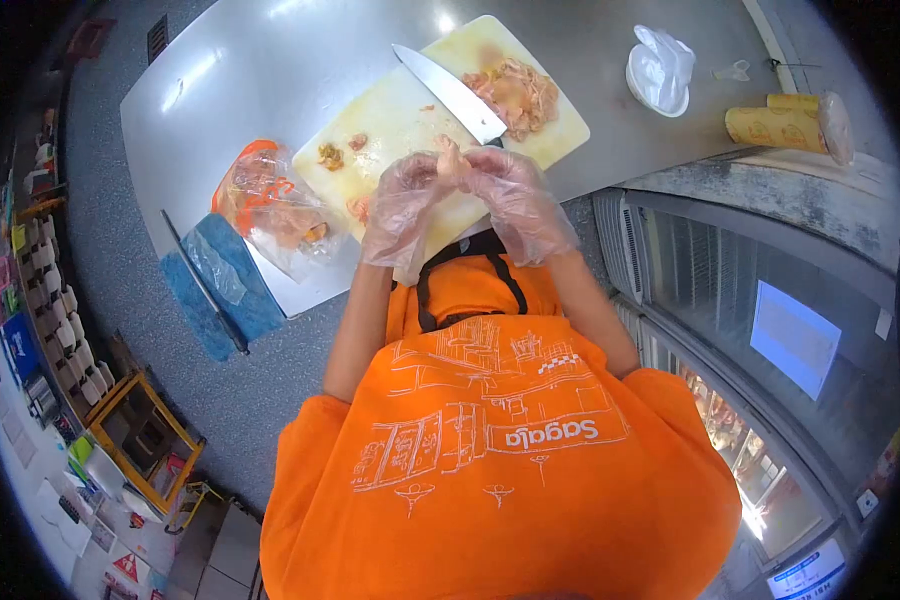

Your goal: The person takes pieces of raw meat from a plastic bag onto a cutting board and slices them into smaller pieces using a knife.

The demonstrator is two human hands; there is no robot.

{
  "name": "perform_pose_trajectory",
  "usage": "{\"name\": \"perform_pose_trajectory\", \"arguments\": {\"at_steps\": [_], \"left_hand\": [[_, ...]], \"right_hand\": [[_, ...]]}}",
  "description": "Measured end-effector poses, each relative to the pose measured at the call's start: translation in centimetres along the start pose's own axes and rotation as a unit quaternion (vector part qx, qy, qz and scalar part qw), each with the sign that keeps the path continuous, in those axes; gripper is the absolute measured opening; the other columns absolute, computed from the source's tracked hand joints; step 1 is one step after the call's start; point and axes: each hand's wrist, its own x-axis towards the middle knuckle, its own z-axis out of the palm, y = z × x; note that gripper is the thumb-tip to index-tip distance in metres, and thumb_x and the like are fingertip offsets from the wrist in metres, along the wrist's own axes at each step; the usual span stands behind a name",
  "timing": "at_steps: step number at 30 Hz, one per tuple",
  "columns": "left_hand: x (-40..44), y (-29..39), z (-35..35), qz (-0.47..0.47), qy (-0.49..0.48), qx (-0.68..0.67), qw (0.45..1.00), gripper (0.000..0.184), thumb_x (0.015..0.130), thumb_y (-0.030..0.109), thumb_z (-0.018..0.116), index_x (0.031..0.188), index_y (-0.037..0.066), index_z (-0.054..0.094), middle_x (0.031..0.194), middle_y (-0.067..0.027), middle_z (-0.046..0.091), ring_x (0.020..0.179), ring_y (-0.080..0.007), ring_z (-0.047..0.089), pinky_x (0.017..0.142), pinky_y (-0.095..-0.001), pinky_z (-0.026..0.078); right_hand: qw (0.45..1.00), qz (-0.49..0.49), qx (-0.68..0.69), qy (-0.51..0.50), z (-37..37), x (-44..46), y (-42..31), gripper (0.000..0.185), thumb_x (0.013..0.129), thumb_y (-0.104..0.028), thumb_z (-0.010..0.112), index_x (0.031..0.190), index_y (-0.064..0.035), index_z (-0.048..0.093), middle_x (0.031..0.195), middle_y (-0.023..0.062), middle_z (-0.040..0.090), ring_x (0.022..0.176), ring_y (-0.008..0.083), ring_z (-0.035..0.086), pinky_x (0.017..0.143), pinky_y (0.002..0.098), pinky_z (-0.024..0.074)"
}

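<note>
Both of my hands wear clear plastic gloves and meet over the near edge of the cutting board [375,118]. Between their fingertips is a piece of raw meat [451,160], gripped from the left by my left hand [406,205] and from the right by my right hand [515,200]. A large knife [450,92] lies across the board, its handle partly hidden behind my right hand. Beyond the blade sits a pile of cut meat [518,95]. Small scraps [332,156] lie on the board's left part.
Left of the board is a plastic bag of meat [275,205]. A sharpening rod [202,280] rests on a blue cloth [240,290] at the table's left edge. A white bowl with plastic [658,75] and yellow film rolls [775,128] stand right. A glass-fronted fridge [750,270] is at the right.
</note>
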Motion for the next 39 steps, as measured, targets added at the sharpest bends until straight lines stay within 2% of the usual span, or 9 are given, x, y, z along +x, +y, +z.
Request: {"name": "perform_pose_trajectory", "arguments": {"at_steps": [4,6,12,16,19,25,28,34,39], "left_hand": [[-1.7,3.6,1.4,-0.046,-0.009,0.003,0.999,0.014,0.092,0.004,0.078,0.104,0.002,0.071,0.100,-0.0012,0.069,0.085,-0.0104,0.063,0.077,-0.0232,0.050],[-2.5,3.6,1.0,0.000,-0.019,-0.018,1.000,0.014,0.091,-0.002,0.075,0.105,0.000,0.070,0.101,-0.0042,0.070,0.093,-0.0127,0.064,0.083,-0.0250,0.052],[-2.8,3.5,0.4,0.021,-0.028,-0.139,0.990,0.022,0.088,-0.004,0.076,0.108,-0.001,0.068,0.100,-0.0055,0.068,0.098,-0.0136,0.064,0.083,-0.0258,0.053],[-3.1,5.1,1.1,0.022,0.000,-0.103,0.994,0.030,0.087,-0.003,0.078,0.115,-0.002,0.067,0.105,-0.0070,0.070,0.096,-0.0131,0.066,0.085,-0.0265,0.054],[-3.8,6.7,1.9,-0.040,0.020,-0.130,0.991,0.033,0.087,-0.002,0.080,0.118,-0.003,0.068,0.105,-0.0068,0.072,0.091,-0.0130,0.067,0.084,-0.0262,0.056],[-3.5,5.9,2.0,-0.016,0.079,-0.056,0.995,0.027,0.088,0.002,0.081,0.113,-0.004,0.071,0.100,-0.0058,0.074,0.084,-0.0125,0.067,0.078,-0.0249,0.056],[-3.4,5.6,1.2,0.015,0.123,0.086,0.989,0.022,0.089,0.001,0.080,0.109,-0.002,0.071,0.102,-0.0059,0.072,0.090,-0.0124,0.068,0.082,-0.0251,0.055],[-3.4,7.1,1.2,0.087,0.012,-0.022,0.996,0.013,0.092,0.002,0.077,0.104,0.000,0.073,0.096,-0.0007,0.069,0.086,-0.0096,0.063,0.076,-0.0242,0.052],[-4.1,8.0,2.7,-0.021,0.055,-0.112,0.992,0.011,0.094,0.004,0.075,0.104,0.000,0.073,0.102,-0.0041,0.071,0.092,-0.0104,0.065,0.081,-0.0255,0.053]], "right_hand": [[0.981,-0.107,-0.158,0.024,0.5,-0.1,-1.6,0.023,0.090,-0.021,0.079,0.096,0.0005,0.073,0.086,0.0087,0.072,0.075,0.0145,0.066,0.068,0.0309,0.0530],[0.956,-0.143,-0.254,0.035,0.9,-0.3,-2.5,0.021,0.087,-0.018,0.080,0.091,0.0007,0.072,0.080,0.0111,0.070,0.069,0.0165,0.065,0.064,0.0334,0.0519],[0.940,-0.207,-0.268,0.034,2.1,-0.5,-2.5,0.019,0.082,-0.012,0.078,0.082,0.0028,0.066,0.068,0.0111,0.063,0.062,0.0154,0.059,0.059,0.0341,0.0478],[0.973,-0.146,-0.178,0.010,2.6,-1.0,-2.9,0.018,0.083,-0.011,0.077,0.081,0.0022,0.065,0.065,0.0049,0.059,0.064,0.0090,0.051,0.057,0.0307,0.0447],[0.985,-0.114,-0.127,-0.004,2.8,-1.2,-2.9,0.017,0.084,-0.010,0.077,0.082,0.0015,0.065,0.067,0.0021,0.058,0.065,0.0066,0.049,0.057,0.0293,0.0438],[0.981,-0.124,-0.149,0.024,3.0,-2.0,-5.0,0.017,0.084,-0.009,0.078,0.081,0.0000,0.064,0.068,0.0006,0.057,0.064,0.0067,0.049,0.056,0.0280,0.0429],[0.962,-0.184,-0.192,0.058,3.0,-2.0,-5.6,0.017,0.083,-0.007,0.078,0.080,-0.0007,0.063,0.068,0.0001,0.056,0.064,0.0072,0.049,0.056,0.0276,0.0426],[0.953,-0.206,-0.200,0.100,1.9,-1.4,-5.8,0.014,0.080,-0.002,0.075,0.079,-0.0005,0.062,0.070,0.0024,0.059,0.065,0.0092,0.054,0.059,0.0281,0.0463],[0.937,-0.272,-0.215,0.038,1.7,-0.8,-7.0,0.012,0.076,0.000,0.074,0.079,-0.0010,0.062,0.072,0.0053,0.062,0.064,0.0128,0.059,0.063,0.0286,0.0502]]}}
